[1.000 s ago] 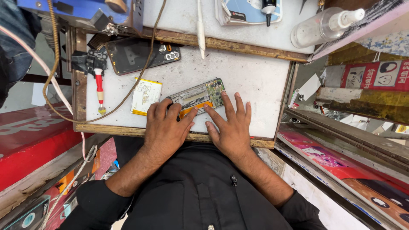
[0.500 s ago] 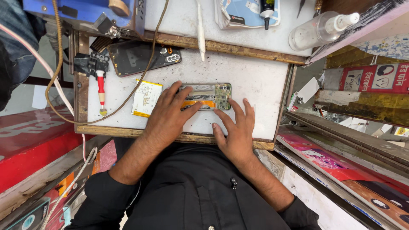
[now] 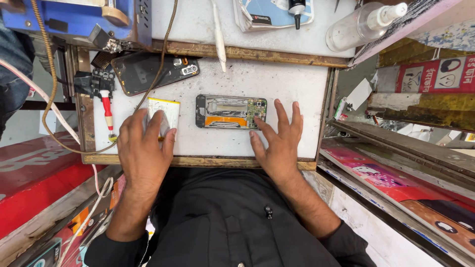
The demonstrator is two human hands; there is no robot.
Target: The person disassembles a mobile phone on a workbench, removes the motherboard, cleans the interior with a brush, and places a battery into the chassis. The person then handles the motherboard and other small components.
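An opened phone (image 3: 230, 111) with its back off lies flat in the middle of the white work board (image 3: 277, 79), its circuit board and an orange strip showing. My right hand (image 3: 280, 142) rests flat just right of it, fingers spread, with the index fingertip at the phone's lower right corner. My left hand (image 3: 143, 148) lies palm down at the left, its fingers over a white and yellow battery pack (image 3: 168, 110). Neither hand grips anything.
A dark phone back cover (image 3: 148, 73) lies at the board's upper left, beside a red-handled screwdriver (image 3: 107, 110) and a brown cable (image 3: 163, 64). Further back are a blue machine (image 3: 74, 20), a white stylus-like tool (image 3: 218, 37) and a clear bottle (image 3: 361, 24). Cluttered shelves flank both sides.
My left hand left the phone and moved left onto the battery pack. My right hand slid right and back off the phone. The phone now lies level.
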